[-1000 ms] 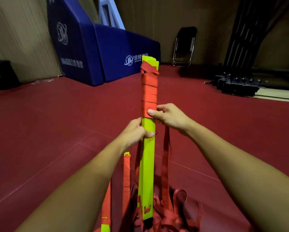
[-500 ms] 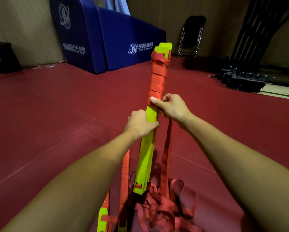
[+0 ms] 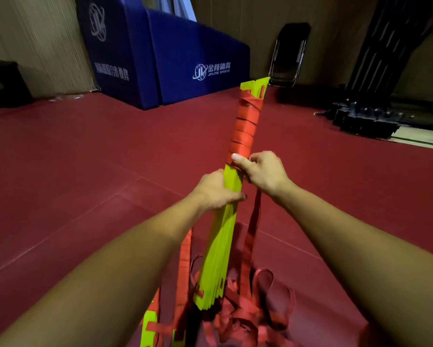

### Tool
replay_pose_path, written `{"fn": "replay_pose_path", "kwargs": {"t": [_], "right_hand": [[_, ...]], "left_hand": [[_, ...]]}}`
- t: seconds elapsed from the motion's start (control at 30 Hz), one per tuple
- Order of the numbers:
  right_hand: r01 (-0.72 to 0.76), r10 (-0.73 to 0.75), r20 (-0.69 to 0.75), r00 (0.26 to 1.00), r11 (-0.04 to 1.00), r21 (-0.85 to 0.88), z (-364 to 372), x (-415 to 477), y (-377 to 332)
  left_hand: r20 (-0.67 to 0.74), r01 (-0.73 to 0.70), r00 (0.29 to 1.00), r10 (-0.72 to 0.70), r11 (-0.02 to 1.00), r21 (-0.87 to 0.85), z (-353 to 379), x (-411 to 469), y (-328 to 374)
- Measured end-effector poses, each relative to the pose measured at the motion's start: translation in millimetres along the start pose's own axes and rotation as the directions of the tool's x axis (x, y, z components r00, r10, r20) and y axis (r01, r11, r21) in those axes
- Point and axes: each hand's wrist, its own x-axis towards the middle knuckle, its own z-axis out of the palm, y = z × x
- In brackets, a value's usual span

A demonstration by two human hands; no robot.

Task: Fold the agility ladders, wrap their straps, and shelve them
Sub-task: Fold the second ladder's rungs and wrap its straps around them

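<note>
Your left hand (image 3: 216, 190) has its fingers (image 3: 235, 196) curled round the folded ladder bundle (image 3: 224, 246); your right hand (image 3: 263, 171) grips the red strap wrap (image 3: 245, 126) at its lower edge, thumb pinning it; the bundle tilts toward 1 o'clock; loose strap (image 3: 250, 234) hangs at 5; open floor (image 3: 85, 171) spreads from 9 to 3; blue pads (image 3: 185, 46) stand at 11.

Folded ladder bundle (image 3: 220, 246), a stack of yellow-green rungs, stands upright and tilted right, with the left hand (image 3: 215, 190) gripping it mid-length. Red strap (image 3: 245, 126) is wound in tight overlapping turns round the upper part, yellow tip bare above, and the right hand (image 3: 263, 171) pinches the lowest turn. Loose strap tail (image 3: 251, 234) hangs down into a tangled red webbing pile (image 3: 248, 316) at the bundle's foot
</note>
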Motion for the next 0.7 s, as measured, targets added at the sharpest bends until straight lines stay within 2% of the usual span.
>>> {"fn": "replay_pose_path", "kwargs": {"t": [0.07,0.17,0.23,0.3,0.47,0.57,0.7], "right_hand": [[0.0,0.001,0.026,1.0,1.0,-0.021,0.2,-0.5,-3.0],[0.037,-0.033,0.167,0.985,0.999,-0.019,-11.1,-1.2,-7.9],[0.067,-0.087,0.308,0.947,0.995,0.074,-20.8,-5.5,-7.5],[0.031,-0.117,0.415,0.902,0.978,0.208,-21.8,-11.0,-6.5],[-0.102,-0.05,0.368,0.929,0.919,0.382,-9.1,-9.0,-3.7],[-0.02,-0.131,0.427,0.895,0.943,0.332,-10.7,-10.1,-4.3],[0.031,-0.194,0.434,0.88,0.935,0.354,-7.7,-14.6,-3.8]], "left_hand": [[-0.011,-0.005,1.0,0.005,1.0,-0.02,4.4,-2.0,-5.6],[0.018,-0.009,1.0,0.011,0.995,-0.097,-0.2,-3.7,-12.6],[0.005,-0.012,1.0,0.012,0.994,-0.107,-4.9,-4.6,-14.7],[-0.013,0.0,1.0,-0.002,0.995,-0.097,-5.6,-6.2,-18.0],[0.037,0.023,0.999,-0.012,0.947,-0.319,-9.3,-6.0,-24.5],[0.094,0.039,0.996,0.004,0.893,-0.449,-14.4,-9.8,-23.2],[0.156,0.038,0.987,0.035,0.896,-0.443,-17.3,-13.6,-29.0]]}}
